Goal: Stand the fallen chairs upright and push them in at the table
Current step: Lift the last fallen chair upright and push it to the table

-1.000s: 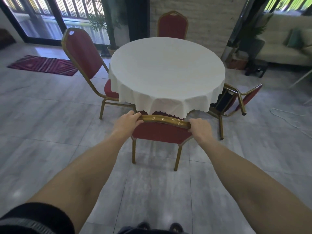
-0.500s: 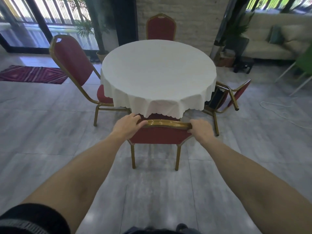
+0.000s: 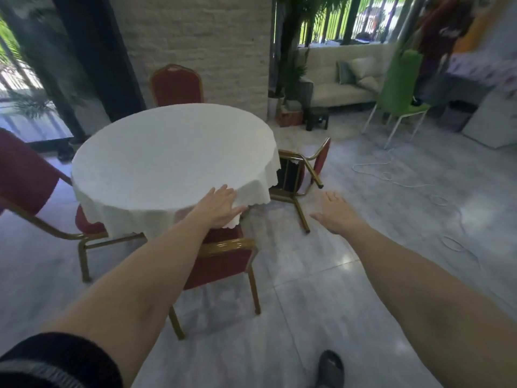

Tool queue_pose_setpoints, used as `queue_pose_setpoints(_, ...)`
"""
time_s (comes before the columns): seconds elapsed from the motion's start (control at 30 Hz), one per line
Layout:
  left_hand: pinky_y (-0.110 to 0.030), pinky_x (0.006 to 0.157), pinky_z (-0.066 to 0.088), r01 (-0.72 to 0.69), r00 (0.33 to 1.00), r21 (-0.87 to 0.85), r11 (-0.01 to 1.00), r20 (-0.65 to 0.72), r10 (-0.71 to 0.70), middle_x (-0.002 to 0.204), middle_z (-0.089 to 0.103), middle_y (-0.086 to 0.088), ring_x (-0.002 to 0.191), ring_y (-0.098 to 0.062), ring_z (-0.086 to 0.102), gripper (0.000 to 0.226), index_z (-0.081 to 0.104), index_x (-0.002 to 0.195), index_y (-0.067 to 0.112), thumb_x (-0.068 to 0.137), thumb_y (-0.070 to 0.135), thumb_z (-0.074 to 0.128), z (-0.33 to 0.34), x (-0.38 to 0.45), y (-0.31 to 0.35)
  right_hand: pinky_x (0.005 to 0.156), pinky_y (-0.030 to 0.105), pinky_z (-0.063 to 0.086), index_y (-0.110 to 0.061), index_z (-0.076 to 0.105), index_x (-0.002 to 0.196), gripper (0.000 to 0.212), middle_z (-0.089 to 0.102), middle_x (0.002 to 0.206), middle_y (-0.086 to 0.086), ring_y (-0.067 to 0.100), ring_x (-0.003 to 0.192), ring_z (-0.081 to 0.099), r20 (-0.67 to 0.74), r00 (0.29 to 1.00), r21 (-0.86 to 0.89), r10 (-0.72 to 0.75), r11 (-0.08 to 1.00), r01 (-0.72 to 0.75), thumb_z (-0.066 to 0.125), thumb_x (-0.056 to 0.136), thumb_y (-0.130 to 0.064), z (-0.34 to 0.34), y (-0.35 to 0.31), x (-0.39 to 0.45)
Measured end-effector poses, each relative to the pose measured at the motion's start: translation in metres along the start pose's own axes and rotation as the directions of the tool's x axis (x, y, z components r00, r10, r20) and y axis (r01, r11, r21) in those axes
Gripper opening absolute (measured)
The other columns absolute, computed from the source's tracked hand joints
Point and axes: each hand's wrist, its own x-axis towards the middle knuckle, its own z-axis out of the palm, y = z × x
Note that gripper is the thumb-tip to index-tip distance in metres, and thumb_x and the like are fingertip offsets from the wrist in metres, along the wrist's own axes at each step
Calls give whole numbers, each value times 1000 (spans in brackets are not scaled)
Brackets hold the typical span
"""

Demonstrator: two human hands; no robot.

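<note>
The round counter (image 3: 156,161) under its white cloth takes up most of your view, and three red chairs stand upright around it: one at your left (image 3: 30,186), one at the far side (image 3: 176,85), and the near chair (image 3: 223,261) right below your arms, seat tucked under the cloth edge. So that one looks done to me.

What's left is the fallen chair (image 3: 300,175) on the floor at the right side of the counter, tipped over with its legs sticking out toward you and its red back pointing away. I'd say you're between steps, heading for that one.

Your left hand (image 3: 218,205) is spread open, and it looks like it's resting flat on the cloth at the counter's rim, gripping nothing. Your right hand (image 3: 335,211) is open too, fingers spread, in the air near the fallen chair's closest leg but not touching it.

Next move, my guess: get both hands on the frame, probably the backrest and a seat rail, swing it up onto its feet, then slide it in.

No containers here as far as I can see, and the counter has only the cloth on it.
</note>
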Motion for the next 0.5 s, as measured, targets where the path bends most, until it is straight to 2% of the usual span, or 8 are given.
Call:
queue_pose_setpoints(0.23,-41,113,24,-48,999,17,999,12,48,148,40,-9,137,-23,33,65,38,141,7,98,55,26,-18,131,92,121,40,9,-3,5,153,81,6,162,14,28,150,4,33,999,-17,31,999,-31,40,98,-51,-36,121,54)
queue_pose_setpoints(0.5,-44,114,29,-2,1000,27,1000,12,2,150,38,-11,138,-27,36,73,35,144,9,94,61,26,-29,267,171,121,39,10,-4,7,153,80,9,162,13,27,150,7,37,999,-80,9,997,-6,38,98,-53,-72,242,142)
